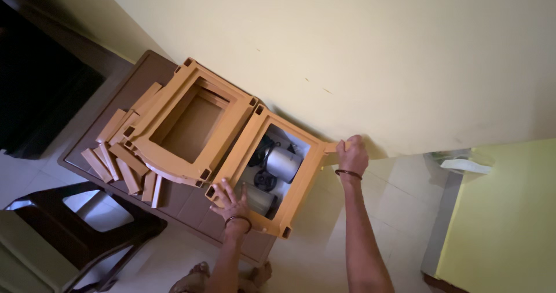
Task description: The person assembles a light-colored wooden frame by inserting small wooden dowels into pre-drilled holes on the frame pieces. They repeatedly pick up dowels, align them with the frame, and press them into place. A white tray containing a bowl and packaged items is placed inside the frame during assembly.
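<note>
Both forearms rise from the bottom edge, each with a dark bangle at the wrist, and below them I make out bare toes on the pale tiled floor [324, 246]. My left hand [230, 200] lies flat on the near corner of an orange plastic frame [301, 180], fingers [227, 189] spread apart and pressing on its rim rather than wrapped round anything. My right hand [351, 154] is further out, fingers together and clamped on the frame's far corner, just beside the wall [376, 55]. That frame lies on a brown counter [174, 203], and through its opening I see a grey cylinder [282, 164], a second greyish jar [259, 199] near my left hand, and a small black round part [265, 180] between them. Touching the frame on its left side is a second orange frame [191, 122], open in the middle. Loose orange slats [119, 154] lie fanned out against it. A dark brown chair [87, 223] stands at lower left, near the counter. Beyond everything runs the cream wall, with a yellow-green wall section at right.
</note>
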